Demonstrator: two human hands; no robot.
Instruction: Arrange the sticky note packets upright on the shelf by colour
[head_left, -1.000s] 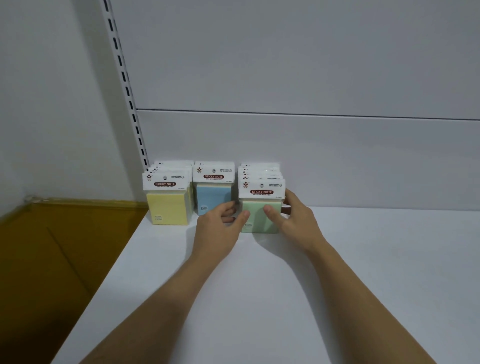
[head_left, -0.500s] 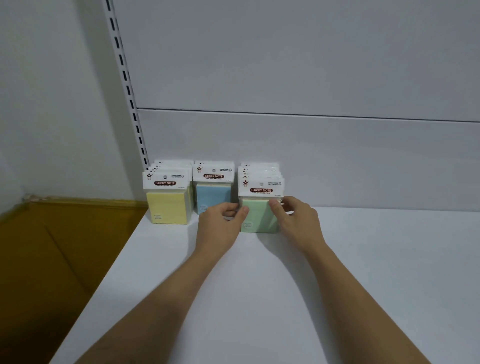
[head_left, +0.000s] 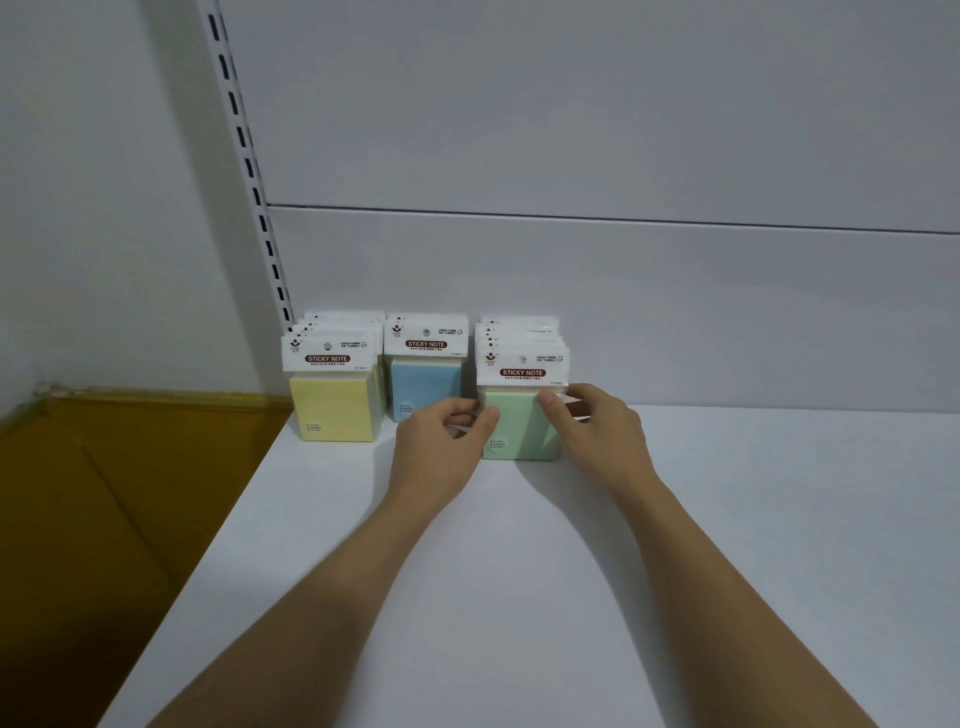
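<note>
Three rows of sticky note packets stand upright against the back of the white shelf (head_left: 571, 571): yellow packets (head_left: 335, 410) on the left, blue packets (head_left: 423, 382) in the middle, green packets (head_left: 519, 426) on the right. My left hand (head_left: 441, 441) grips the left side of the front green packet, thumb on its face. My right hand (head_left: 592, 431) grips its right side, thumb on the upper face. The packets behind the front ones show only their white header cards.
A white back panel (head_left: 571, 286) rises behind the rows, with a slotted upright rail (head_left: 249, 171) at the left. Left of the shelf edge lies a brown floor (head_left: 104, 493) far below. Bare shelf surface spreads to the right and front.
My right hand has shifted from the packet's lower right side up to its upper right corner. The left hand and the green packet have barely moved.
</note>
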